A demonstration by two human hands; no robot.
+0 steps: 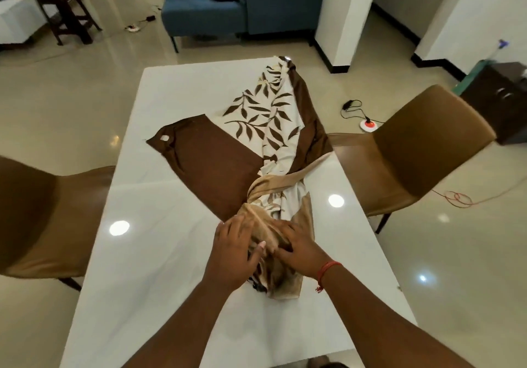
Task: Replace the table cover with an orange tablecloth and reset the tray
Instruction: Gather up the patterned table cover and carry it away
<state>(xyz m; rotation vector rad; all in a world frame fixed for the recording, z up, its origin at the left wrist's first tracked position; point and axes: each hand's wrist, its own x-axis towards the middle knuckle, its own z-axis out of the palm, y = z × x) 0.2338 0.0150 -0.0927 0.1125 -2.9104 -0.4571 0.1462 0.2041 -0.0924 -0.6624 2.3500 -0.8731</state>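
Right now both hands press on the near, bunched end of the table cover [242,151], a brown and cream cloth with a leaf print and tan border; the left hand [235,249] lies flat with fingers spread over the gathered folds, and the right hand [299,249], a red thread at its wrist, has its fingers curled into the fabric beside it; neither fist is fully closed. Farther off, the cloth fans out across the white table [159,225], mostly bare; tan chairs [422,151] stand at either side.
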